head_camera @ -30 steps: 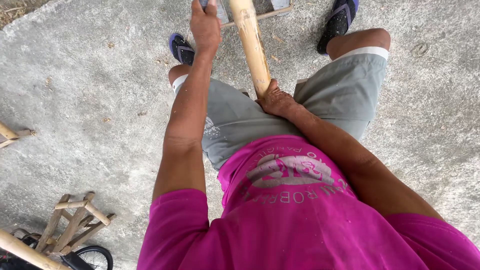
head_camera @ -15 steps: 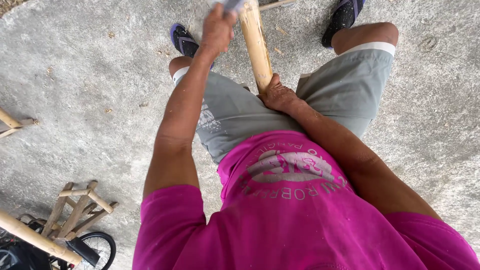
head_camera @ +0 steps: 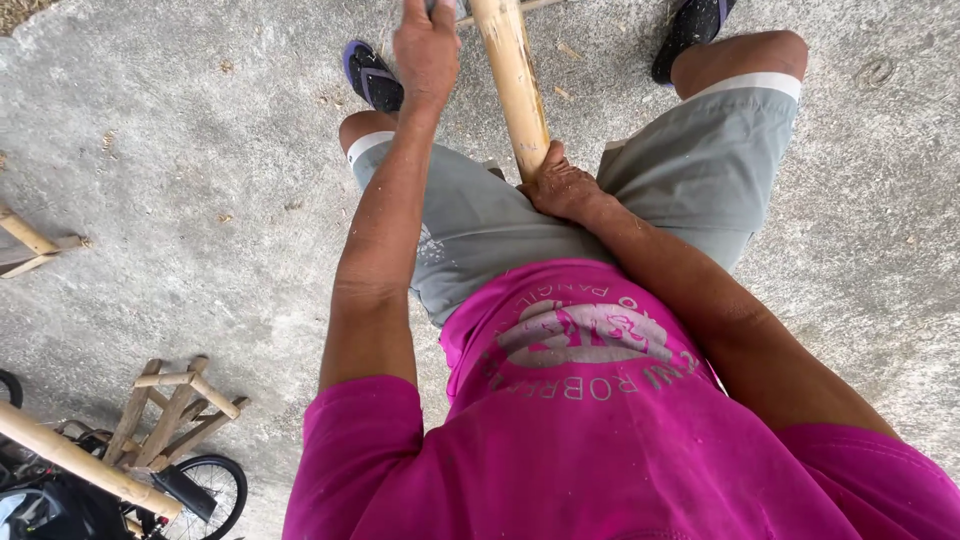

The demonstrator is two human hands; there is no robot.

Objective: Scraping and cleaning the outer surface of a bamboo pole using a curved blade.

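Observation:
A thick bamboo pole (head_camera: pixel 512 80) runs from my lap out past the top edge, between my knees. My right hand (head_camera: pixel 562 188) is closed around its near end, resting against my grey shorts (head_camera: pixel 480 225). My left hand (head_camera: pixel 428 45) is stretched forward just left of the pole, fingers closed on a small grey object (head_camera: pixel 452 8) that the top edge mostly cuts off; what it is cannot be told. I wear a pink shirt (head_camera: pixel 600 440).
My feet in dark flip-flops (head_camera: pixel 372 75) (head_camera: pixel 690 25) rest on a rough concrete floor (head_camera: pixel 200 150). At lower left stand a small bamboo frame (head_camera: pixel 170 410), a long bamboo pole (head_camera: pixel 70 460) and a bicycle wheel (head_camera: pixel 212 490). Another bamboo piece (head_camera: pixel 30 240) lies at the left edge.
My left hand has shifted slightly right, closer to the pole. My right hand keeps the same grip. The view has tilted a little, lifting the bamboo frame in the picture.

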